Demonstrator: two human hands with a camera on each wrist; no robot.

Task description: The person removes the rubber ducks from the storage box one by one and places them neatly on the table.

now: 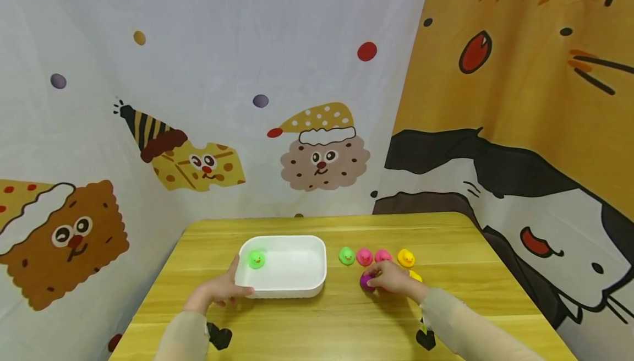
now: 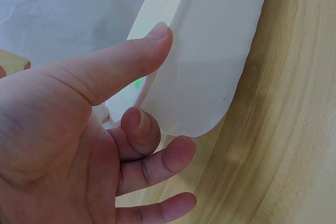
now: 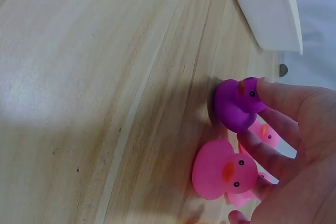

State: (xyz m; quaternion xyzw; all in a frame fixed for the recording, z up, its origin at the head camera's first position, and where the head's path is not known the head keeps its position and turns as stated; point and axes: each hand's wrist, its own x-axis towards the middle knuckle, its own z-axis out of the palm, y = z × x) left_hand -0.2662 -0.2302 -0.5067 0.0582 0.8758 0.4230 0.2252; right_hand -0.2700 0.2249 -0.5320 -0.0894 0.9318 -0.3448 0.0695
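My right hand (image 1: 392, 277) pinches a purple rubber duck (image 3: 232, 109) between thumb and fingers, low over the table. Beside it in the right wrist view sits a pink rubber duck (image 3: 212, 170), close to my fingers. My left hand (image 1: 222, 287) holds the near left corner of a white plastic basin (image 1: 292, 294). In the left wrist view the thumb lies on the basin's rim (image 2: 181, 11), while the other fingers bend loosely outside it. Inside the basin, toward its left end, is a green duck (image 1: 256, 260).
Behind my right hand a row holds another green duck (image 1: 346, 256), two pink ducks (image 1: 364, 257) and a yellow duck (image 1: 406, 257). Another yellow duck (image 1: 415, 276) is partly hidden by that hand. A cartoon-printed cloth (image 1: 223, 31) hangs beyond the wooden table (image 1: 297, 333).
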